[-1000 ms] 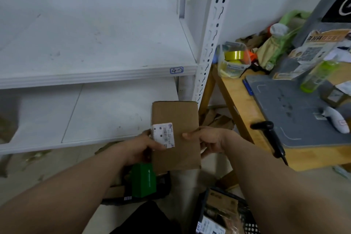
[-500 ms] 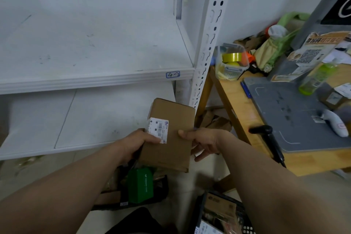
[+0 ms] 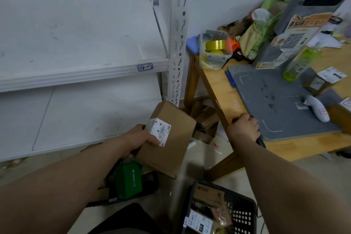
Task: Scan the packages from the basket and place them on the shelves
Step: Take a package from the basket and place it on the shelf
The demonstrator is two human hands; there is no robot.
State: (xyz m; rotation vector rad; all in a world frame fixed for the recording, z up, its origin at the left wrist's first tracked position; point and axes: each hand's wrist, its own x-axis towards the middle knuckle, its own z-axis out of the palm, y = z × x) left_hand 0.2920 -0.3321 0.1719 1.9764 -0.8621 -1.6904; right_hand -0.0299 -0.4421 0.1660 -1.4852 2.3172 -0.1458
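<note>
Hands are busy in the head view. At 7 o'clock the left hand [image 3: 140, 138] grips a brown box [image 3: 171, 154] by its left side, with the thumb pressed on the white label [image 3: 158, 131] and the other fingers hidden behind the box. The box is tilted and up in the air at 6 o'clock, just in front of the low white shelf [image 3: 79, 119]. At 4 o'clock the right hand [image 3: 244, 129] has its fingers curled tight over a black scanner [image 3: 260, 141] at the near edge of the wooden table [image 3: 224, 97]. The black basket [image 3: 245, 214] sits on the floor at 5 o'clock with more packages inside. A green box [image 3: 129, 180] lies low at 7 o'clock, under the left arm. A grey mat [image 3: 275, 104] covers the table at 3 o'clock. The upper shelf [image 3: 76, 76] at 10 o'clock has a small tag [image 3: 145, 67] that reads 4-2.
</note>
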